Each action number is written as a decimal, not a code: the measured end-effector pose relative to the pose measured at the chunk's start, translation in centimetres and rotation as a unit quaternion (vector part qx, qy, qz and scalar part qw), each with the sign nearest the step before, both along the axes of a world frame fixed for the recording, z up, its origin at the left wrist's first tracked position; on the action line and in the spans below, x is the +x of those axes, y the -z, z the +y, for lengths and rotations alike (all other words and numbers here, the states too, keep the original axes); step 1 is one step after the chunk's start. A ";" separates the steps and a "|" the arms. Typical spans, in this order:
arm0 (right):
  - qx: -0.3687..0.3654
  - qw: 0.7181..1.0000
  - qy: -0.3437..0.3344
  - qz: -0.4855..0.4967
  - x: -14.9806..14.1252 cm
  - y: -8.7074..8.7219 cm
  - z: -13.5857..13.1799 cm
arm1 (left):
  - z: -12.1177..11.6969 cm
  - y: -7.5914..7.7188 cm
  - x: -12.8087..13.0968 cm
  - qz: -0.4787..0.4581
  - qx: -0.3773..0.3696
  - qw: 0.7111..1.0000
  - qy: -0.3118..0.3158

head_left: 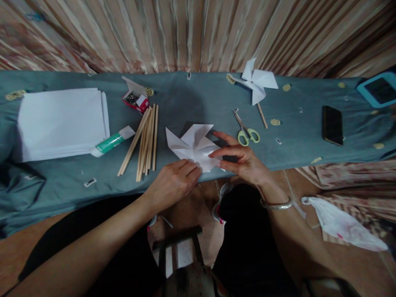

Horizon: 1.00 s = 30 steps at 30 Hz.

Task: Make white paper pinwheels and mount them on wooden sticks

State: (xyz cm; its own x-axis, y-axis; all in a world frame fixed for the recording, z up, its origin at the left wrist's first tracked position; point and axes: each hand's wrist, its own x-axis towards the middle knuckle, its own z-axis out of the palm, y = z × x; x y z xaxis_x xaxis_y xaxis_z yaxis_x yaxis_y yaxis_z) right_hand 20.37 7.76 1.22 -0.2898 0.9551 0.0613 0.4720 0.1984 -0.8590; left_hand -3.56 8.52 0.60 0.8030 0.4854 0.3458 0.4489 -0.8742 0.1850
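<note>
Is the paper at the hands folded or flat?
Folded. The white paper has bent-over blades meeting near its middle, like a pinwheel; the left hand and right hand touch it.

The nearer pinwheel (198, 142) is white — the cloth (213, 97) grey-blue with yellow pineapples (275, 122), the scissor handles (247, 133) pale green.

– What carries everything here?
– A long counter (210, 93), draped in blue-grey cloth, running across the middle of the frame
– And at the left?
– A stack of white paper (60, 123), a green tube (111, 142) at its corner, an opened red box (140, 104), wooden sticks (142, 142)
– Centre and right?
– A folded paper pinwheel (194, 142), scissors (243, 128), a stick-mounted pinwheel (258, 82), a dark phone (332, 125), and far right a blue-framed device (380, 89)
</note>
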 end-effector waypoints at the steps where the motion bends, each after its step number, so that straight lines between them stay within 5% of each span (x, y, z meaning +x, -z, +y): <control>1: 0.001 1.000 0.001 0.002 -0.1 0.0 0.0 | 0.0 0.0 0.0 0.001 0.001 1.000 0.002; 14: 0.123 0.981 0.070 -0.136 -3.0 1.7 0.4 | -0.3 0.2 -0.2 -0.009 -0.004 1.000 -0.004; 30: 0.172 0.956 0.088 -0.223 -4.2 2.2 0.2 | -0.2 0.4 -0.2 0.002 -0.014 1.000 0.008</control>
State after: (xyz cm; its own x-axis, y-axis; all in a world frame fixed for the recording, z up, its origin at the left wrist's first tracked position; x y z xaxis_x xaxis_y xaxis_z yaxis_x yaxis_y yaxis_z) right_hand 16.14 7.98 -0.98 -0.1963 0.9373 0.2879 0.8278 0.3158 -0.4636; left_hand -3.73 8.34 0.21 0.8125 0.4814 0.3287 0.4351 -0.8761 0.2077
